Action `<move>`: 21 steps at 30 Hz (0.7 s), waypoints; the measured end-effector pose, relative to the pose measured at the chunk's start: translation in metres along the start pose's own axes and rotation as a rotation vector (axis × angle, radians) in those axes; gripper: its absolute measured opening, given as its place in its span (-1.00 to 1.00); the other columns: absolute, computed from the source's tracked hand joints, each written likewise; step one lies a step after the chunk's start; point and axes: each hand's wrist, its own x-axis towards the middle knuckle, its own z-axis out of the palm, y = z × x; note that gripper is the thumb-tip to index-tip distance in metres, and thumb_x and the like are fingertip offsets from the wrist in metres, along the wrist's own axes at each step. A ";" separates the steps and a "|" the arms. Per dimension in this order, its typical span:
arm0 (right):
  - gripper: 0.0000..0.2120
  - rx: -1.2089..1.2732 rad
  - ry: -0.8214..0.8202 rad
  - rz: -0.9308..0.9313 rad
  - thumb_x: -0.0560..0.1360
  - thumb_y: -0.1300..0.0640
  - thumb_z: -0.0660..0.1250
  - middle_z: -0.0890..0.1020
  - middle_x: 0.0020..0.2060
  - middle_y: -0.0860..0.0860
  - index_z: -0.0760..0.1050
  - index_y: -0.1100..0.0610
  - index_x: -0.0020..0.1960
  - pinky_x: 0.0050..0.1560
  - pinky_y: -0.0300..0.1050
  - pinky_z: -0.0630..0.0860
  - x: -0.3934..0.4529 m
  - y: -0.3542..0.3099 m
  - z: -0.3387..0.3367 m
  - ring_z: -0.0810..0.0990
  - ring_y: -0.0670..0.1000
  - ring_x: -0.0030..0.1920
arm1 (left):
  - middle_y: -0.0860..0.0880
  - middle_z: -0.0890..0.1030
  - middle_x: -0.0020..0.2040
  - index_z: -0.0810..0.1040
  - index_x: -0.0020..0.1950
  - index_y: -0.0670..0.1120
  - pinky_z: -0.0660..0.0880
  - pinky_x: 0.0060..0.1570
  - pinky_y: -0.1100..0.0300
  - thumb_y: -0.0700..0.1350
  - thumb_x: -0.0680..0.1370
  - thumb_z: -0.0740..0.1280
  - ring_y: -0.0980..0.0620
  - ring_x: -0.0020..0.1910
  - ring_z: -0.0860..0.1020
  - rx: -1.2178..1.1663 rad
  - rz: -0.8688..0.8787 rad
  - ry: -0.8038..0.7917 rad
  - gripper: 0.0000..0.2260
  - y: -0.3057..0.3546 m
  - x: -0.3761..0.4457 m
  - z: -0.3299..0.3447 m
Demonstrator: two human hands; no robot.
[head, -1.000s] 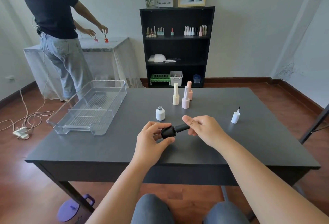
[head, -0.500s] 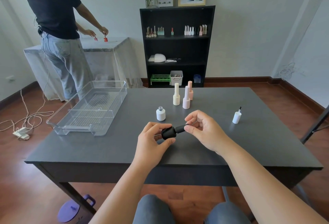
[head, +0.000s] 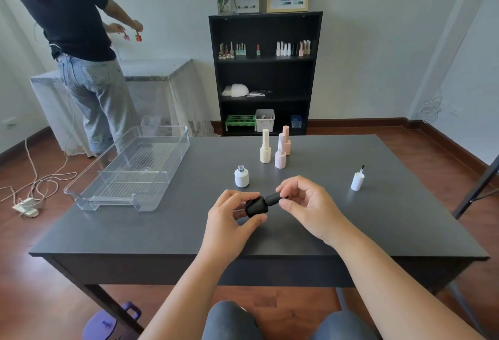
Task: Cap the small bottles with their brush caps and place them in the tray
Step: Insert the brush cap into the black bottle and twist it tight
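Centrally, both hands [head: 272,212] grip black bottle [head: 258,206]; tray [head: 172,162] left edge.

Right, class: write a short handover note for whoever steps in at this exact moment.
Left hand grips the black bottle, held on its side. Right hand pinches its black cap, already seated on the neck; whether it is tight cannot be told.
Clear tray holds no bottles.
Three capped pastel bottles stand beyond the hands.
Open white bottle and white brush cap stand apart.
Left: finish black, cap white, tray all five.
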 end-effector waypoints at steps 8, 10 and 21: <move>-0.79 -0.135 0.097 0.059 0.43 -0.21 0.40 0.56 -0.33 -0.07 0.56 -0.08 -0.13 -0.18 -0.11 0.48 0.008 -0.004 0.005 0.52 -0.01 -0.29 | 0.21 0.56 0.01 0.61 0.06 0.20 0.55 0.04 0.32 -0.17 0.36 0.58 0.17 0.00 0.62 -0.020 -0.003 0.007 -0.62 0.000 0.000 0.000; -0.63 -0.086 0.037 0.106 0.35 -0.37 0.34 0.60 -0.21 -0.15 0.55 -0.15 0.00 -0.06 -0.12 0.52 0.006 -0.004 0.006 0.55 -0.02 -0.21 | 0.20 0.56 0.02 0.61 0.05 0.22 0.56 0.03 0.29 -0.16 0.36 0.58 0.16 -0.01 0.62 -0.029 -0.003 0.005 -0.61 -0.001 0.000 0.000; -0.78 0.005 0.170 0.115 0.37 -0.15 0.46 0.67 -0.34 -0.02 0.67 0.00 -0.17 -0.21 -0.24 0.55 0.004 -0.004 0.010 0.59 -0.12 -0.34 | 0.18 0.56 0.02 0.62 0.08 0.17 0.57 0.08 0.20 -0.17 0.37 0.58 0.15 0.01 0.62 -0.028 0.006 -0.007 -0.63 -0.002 0.000 -0.001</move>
